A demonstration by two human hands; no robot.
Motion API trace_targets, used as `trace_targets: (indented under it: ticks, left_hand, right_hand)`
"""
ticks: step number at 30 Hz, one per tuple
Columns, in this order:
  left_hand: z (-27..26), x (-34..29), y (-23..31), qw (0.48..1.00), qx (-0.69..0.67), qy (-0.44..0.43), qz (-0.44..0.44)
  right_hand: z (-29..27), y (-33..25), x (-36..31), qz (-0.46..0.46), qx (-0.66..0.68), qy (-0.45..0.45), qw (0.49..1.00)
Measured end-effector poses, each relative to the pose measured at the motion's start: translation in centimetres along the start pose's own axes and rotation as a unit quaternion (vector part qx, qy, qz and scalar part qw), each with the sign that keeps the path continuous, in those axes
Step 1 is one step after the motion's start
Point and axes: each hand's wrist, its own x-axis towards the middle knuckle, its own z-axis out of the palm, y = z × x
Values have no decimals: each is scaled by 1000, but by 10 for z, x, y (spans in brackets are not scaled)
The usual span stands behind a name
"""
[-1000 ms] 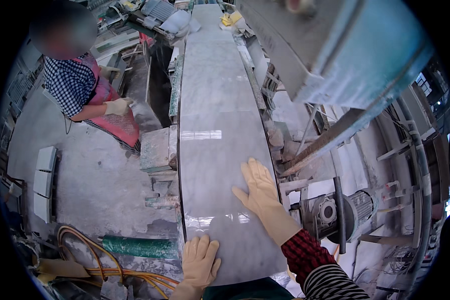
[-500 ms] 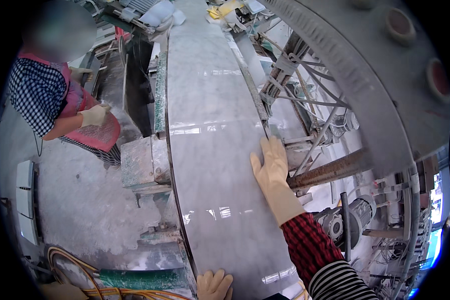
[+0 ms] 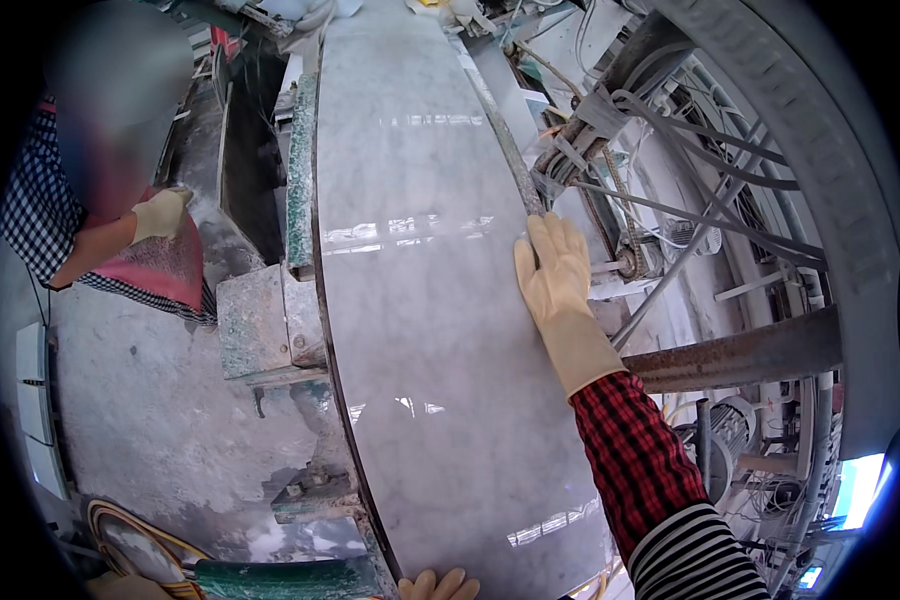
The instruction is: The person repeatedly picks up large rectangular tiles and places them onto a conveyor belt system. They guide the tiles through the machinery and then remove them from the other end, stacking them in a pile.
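Observation:
A long, glossy grey-white stone slab (image 3: 420, 320) runs away from me, with window light reflected on it. My right hand (image 3: 558, 275), in a cream rubber glove, lies along the slab's right edge. Its fingers are stretched out and point away from me, holding nothing. At the bottom of the view, gloved fingers of my left hand (image 3: 440, 586) rest on the slab's near left part. Those fingers are laid out on the surface, while the rest of that hand is cut off by the picture's lower rim.
A co-worker in a pink apron (image 3: 160, 265) and cream gloves stands left of the slab. Metal machine supports (image 3: 255, 320) flank its left side. To the right are a rusty pipe (image 3: 740, 350), cables, a motor (image 3: 730, 430) and a big grey housing. A green hose (image 3: 280, 578) lies lower left.
The whole view has shifted a little. My right hand appears farther up along the slab's edge, and my left hand sits lower in the picture. The co-worker leans and moves the gloved hand.

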Motion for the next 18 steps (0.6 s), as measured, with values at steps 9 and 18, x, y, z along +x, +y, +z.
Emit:
trace_targets:
  ticks: [9,18]
  left_hand:
    - [-2,-1,-4,998,17,-61,-30]
    - [-4,4,-7,1000,1,-16,-18]
  right_hand:
    - [-2,-8,20,-55,44,48,996]
    - [13,1,30,-89,-111,0,990]
